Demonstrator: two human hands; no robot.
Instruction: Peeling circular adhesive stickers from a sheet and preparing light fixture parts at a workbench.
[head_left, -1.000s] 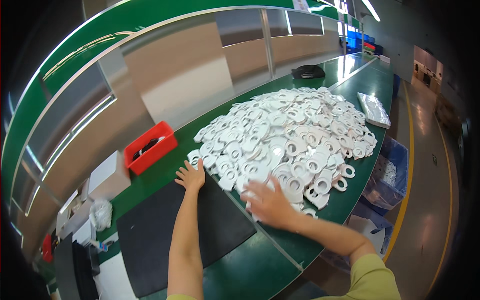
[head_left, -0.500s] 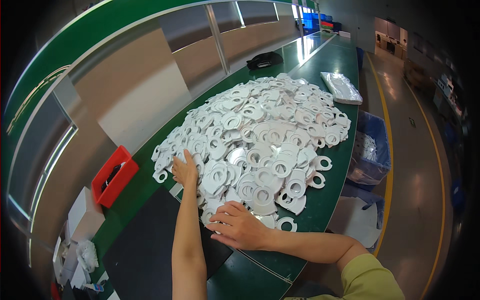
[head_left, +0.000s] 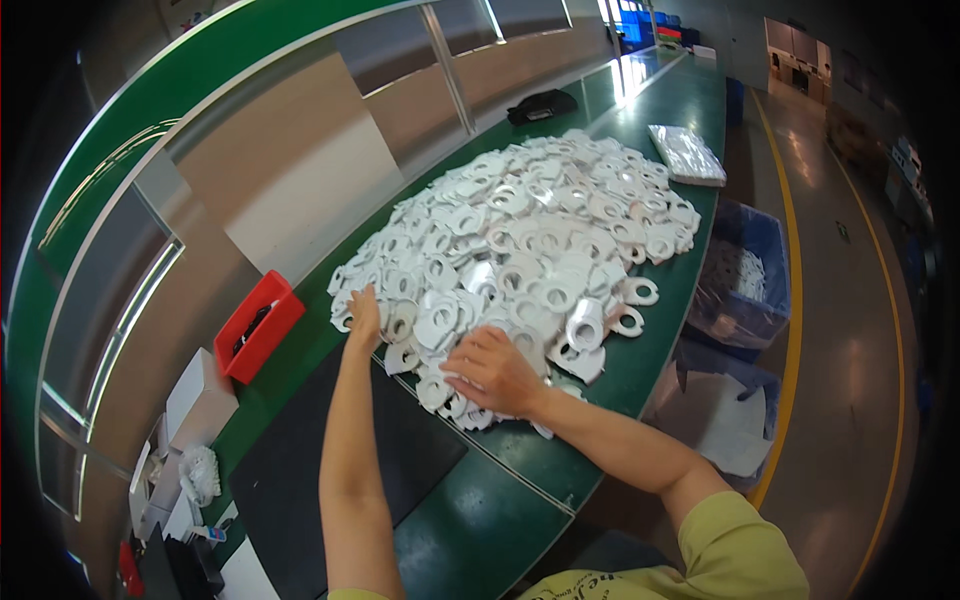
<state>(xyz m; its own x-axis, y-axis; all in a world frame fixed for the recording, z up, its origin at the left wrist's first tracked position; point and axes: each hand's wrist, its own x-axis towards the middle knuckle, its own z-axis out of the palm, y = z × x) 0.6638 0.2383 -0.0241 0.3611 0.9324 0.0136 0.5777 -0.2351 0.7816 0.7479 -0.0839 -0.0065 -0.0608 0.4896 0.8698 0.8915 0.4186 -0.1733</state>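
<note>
A large heap of flat white plastic ring-shaped parts (head_left: 540, 240) with small tabs covers the middle of the green table (head_left: 480, 500). At the heap's left edge, my left hand (head_left: 366, 318) rests against the parts, its fingers stretched upward and apart, gripping nothing that shows. My right hand (head_left: 497, 372) lies over the near side of the heap. Its fingers are extended and slightly bent across the parts, pointing left, with no part held between them; the palm side is hidden.
A black mat (head_left: 340, 470) lies in front of the heap. To the left are a red bin (head_left: 258, 325) and a white box (head_left: 200, 400). Farther back sit a black item (head_left: 542, 106) and a clear-wrapped package (head_left: 687, 155). Blue lined crates (head_left: 750, 290) stand beside the table's right edge.
My right hand has moved forward and up onto the heap from its near edge. My left hand stays at the heap's left side. Parts at the near edge have shifted, and the view has tilted slightly.
</note>
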